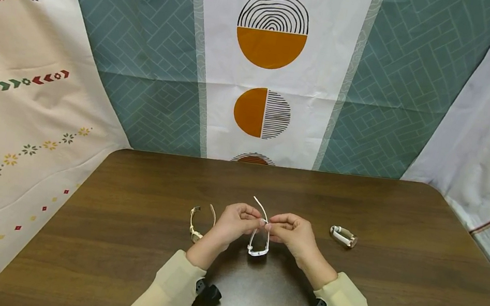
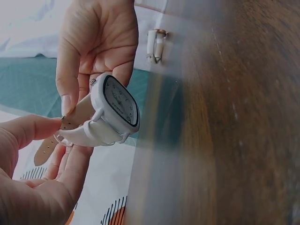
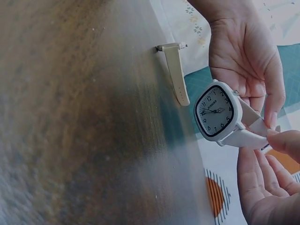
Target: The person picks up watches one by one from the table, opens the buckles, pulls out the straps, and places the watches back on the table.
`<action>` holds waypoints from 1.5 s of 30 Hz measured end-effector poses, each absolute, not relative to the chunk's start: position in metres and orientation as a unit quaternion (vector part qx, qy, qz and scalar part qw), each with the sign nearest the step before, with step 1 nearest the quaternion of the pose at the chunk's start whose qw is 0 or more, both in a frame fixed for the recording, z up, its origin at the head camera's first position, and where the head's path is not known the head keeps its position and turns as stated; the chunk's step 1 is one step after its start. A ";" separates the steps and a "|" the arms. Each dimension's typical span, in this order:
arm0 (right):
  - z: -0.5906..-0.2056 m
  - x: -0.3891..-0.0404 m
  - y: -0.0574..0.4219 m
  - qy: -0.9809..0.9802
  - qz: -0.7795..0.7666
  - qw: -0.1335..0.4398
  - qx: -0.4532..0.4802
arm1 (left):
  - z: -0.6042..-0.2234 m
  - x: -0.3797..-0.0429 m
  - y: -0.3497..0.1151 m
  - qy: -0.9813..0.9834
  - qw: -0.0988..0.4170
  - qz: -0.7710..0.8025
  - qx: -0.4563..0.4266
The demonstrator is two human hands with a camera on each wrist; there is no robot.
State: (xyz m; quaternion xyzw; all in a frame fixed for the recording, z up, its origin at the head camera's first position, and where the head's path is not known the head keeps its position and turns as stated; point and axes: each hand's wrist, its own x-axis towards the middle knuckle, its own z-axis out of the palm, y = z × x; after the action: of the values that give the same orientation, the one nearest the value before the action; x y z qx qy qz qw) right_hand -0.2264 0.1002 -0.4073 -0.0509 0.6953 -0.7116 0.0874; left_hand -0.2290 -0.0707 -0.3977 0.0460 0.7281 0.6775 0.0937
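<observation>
A white wristwatch (image 1: 257, 252) with a rounded square face hangs between both hands over the table, its dial plain in the right wrist view. My left hand (image 1: 238, 221) pinches its strap near the metal buckle (image 2: 62, 139). Opposite it, my right hand (image 1: 289, 231) pinches the strap close to the same spot, thumb and fingertips almost meeting the left ones. The strap forms a loop, and its holed tail (image 2: 45, 151) sticks out past the buckle, pointing away from me in the head view.
Left of the hands stands a second watch (image 1: 192, 223) with an unfastened cream strap, partly behind the left wrist. Farther right lies a third watch (image 1: 343, 236), its pale strap closed in a loop. The brown wooden table (image 1: 117, 260) ends at a patterned curtain (image 1: 155, 56).
</observation>
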 end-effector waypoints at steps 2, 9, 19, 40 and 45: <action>-0.407 -0.226 0.100 0.699 -0.708 0.085 -0.053 | -0.398 -0.229 -0.071 0.727 0.092 0.679 0.043; -0.407 -0.225 0.098 0.699 -0.709 0.079 -0.055 | -0.399 -0.229 -0.071 0.728 0.089 0.678 0.041; -0.407 -0.225 0.097 0.703 -0.704 0.076 -0.065 | -0.400 -0.231 -0.071 0.725 0.067 0.684 0.034; -0.407 -0.224 0.098 0.719 -0.682 0.102 -0.092 | -0.396 -0.231 -0.073 0.684 0.048 0.728 0.009; -0.407 -0.225 0.100 0.723 -0.676 0.108 -0.096 | -0.396 -0.233 -0.073 0.677 0.046 0.734 -0.002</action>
State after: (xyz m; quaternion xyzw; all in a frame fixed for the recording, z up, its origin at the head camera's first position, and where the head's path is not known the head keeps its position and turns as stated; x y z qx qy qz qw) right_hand -0.2250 0.0999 -0.4073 -0.0957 0.7231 -0.6755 0.1075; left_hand -0.2326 -0.0729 -0.3962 -0.0015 0.6775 0.7341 0.0465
